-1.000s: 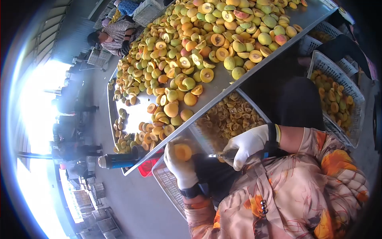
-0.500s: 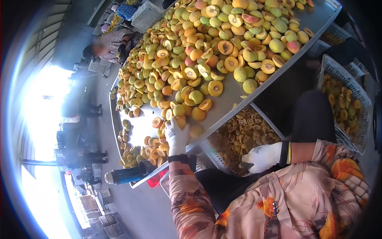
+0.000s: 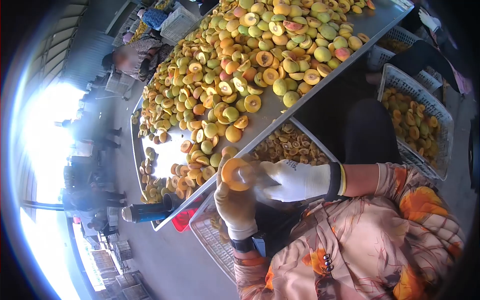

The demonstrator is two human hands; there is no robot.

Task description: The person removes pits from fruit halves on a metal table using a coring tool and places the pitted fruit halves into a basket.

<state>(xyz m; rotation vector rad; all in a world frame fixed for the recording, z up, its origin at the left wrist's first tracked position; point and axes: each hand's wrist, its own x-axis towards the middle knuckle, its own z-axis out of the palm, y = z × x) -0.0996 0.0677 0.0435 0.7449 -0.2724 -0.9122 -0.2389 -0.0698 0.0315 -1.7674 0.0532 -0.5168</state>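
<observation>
Spanning the upper view: metal counter (image 3: 262, 121), heaped with yellow-green fruit (image 3: 233, 133), many cut in half. Person (image 3: 140, 55) past counter's far side. White crate (image 3: 446, 131) of fruit right of counter, well apart. Bin (image 3: 317, 138) of small cut pieces right by counter's near edge, lower down. Blue flask (image 3: 148, 212) at counter's left corner. Right hand (image 3: 295, 181), gloved, near counter's edge, against or just beside the piece; blurred, can't tell its grip. Left hand (image 3: 237, 209), gloved, pinching fruit half (image 3: 234, 174), cut face showing, by counter's near edge.
</observation>
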